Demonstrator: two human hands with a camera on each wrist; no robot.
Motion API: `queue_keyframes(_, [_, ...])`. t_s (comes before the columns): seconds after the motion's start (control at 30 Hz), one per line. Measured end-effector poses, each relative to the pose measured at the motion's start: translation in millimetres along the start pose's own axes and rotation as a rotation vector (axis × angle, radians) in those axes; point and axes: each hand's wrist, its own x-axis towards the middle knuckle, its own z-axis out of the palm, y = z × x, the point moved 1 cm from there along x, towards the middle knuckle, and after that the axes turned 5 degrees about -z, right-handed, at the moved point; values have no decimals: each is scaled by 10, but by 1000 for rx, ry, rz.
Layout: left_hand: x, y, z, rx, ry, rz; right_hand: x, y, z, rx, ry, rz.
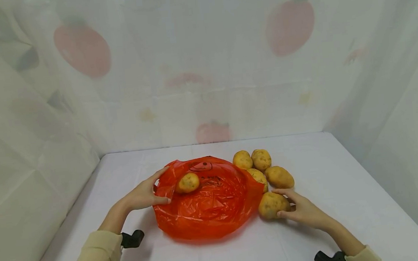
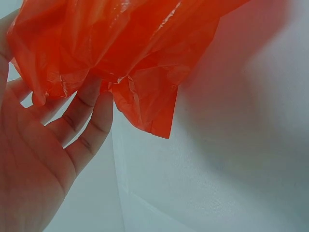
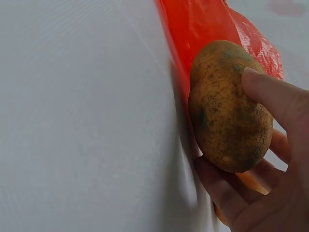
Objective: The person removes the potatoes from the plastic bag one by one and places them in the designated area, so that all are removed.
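A red plastic bag (image 1: 217,213) lies spread on the table with its mouth gaping. One potato (image 1: 188,183) rests inside it, near the left side. My left hand (image 1: 143,195) holds the bag's left rim between thumb and fingers; in the left wrist view the thin film (image 2: 125,43) partly covers the fingertips. At the bag's right edge, my right hand (image 1: 305,211) grips a large potato (image 1: 272,205). The right wrist view shows the thumb on one side of this brown, spotted potato (image 3: 229,111) and the fingers around the other, with the bag close behind.
Several more potatoes sit behind the held one, among them an oblong potato (image 1: 279,177) and a rounder potato (image 1: 242,159) farther back. Another potato (image 1: 259,178) is partly hidden by the bag. Pale curtains (image 1: 202,64) with fruit prints enclose the white table (image 1: 214,260) at the back and sides.
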Motion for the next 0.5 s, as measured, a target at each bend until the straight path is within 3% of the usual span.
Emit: queue_keyframes(0.5, [-14,-11,3,11,13,14,41,-7,44,-101,13,-12])
